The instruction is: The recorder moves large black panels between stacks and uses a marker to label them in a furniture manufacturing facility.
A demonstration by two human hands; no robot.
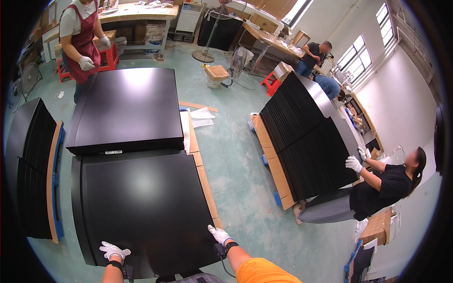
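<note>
A large black flat panel (146, 203) lies right in front of me, on top of a low stack. My left hand (114, 251), in a white glove, rests on its near left part with fingers spread. At the panel's near right edge, my right hand (219, 234), also gloved, grips with the thumb on top; the other fingers are partly hidden. Dark straps circle both wrists. Beyond this panel sits a second stack with a glossy black top panel (132, 104).
Panel stacks stand on pallets at left (35, 174) and right (306, 137). A gloved co-worker (384, 184) touches the right stack; another in a red apron (82, 42) stands beyond the far stack. Two more people work at the back right. Cardboard (205, 181) edges my stack.
</note>
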